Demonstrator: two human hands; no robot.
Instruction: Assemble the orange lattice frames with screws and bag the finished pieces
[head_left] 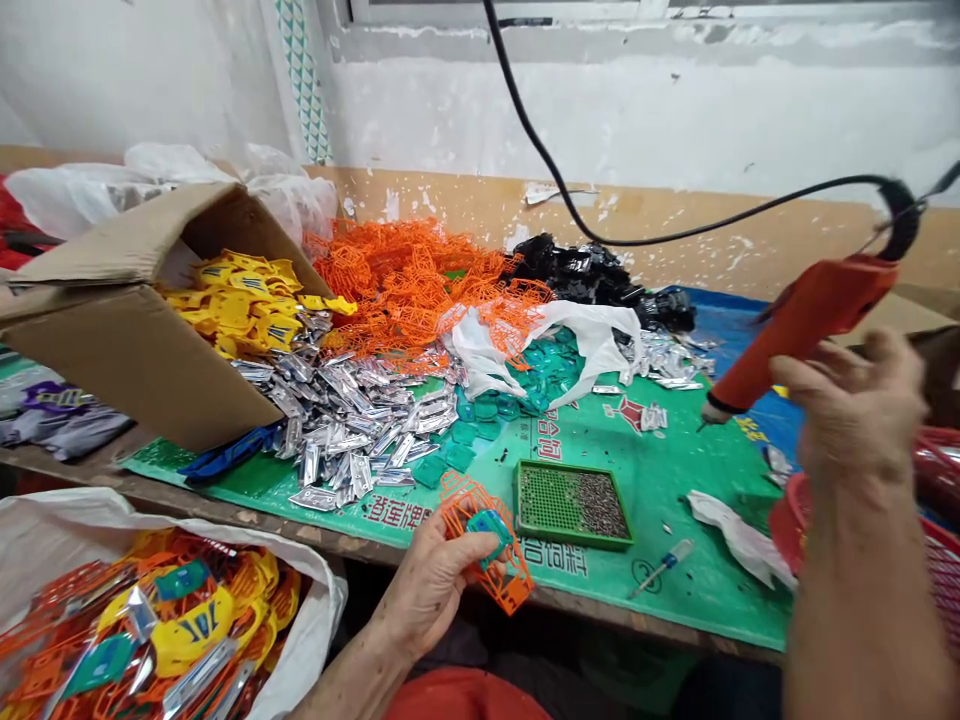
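Observation:
My left hand [431, 575] is closed around an orange plastic toy-car frame [514, 590] at the table's front edge. Under the thumb, a clear teal plastic piece [489, 530] lies against that frame. On the right, my right hand [862, 410] grips an orange electric screwdriver [806, 325], its tip slanting down to the left above the table; the hand is a little blurred. Between the two hands sits a green tray [574, 540] with a grid of holes, its right part covered with small screws [600, 500].
A small screwdriver [664, 568] lies near the front edge. Behind are piles of silver parts [360, 420], orange frames [420, 285] and black parts [577, 265]. A cardboard box [142, 350] holds yellow parts. A black cable [660, 240] hangs across. An open white sack [322, 590] stands lower left.

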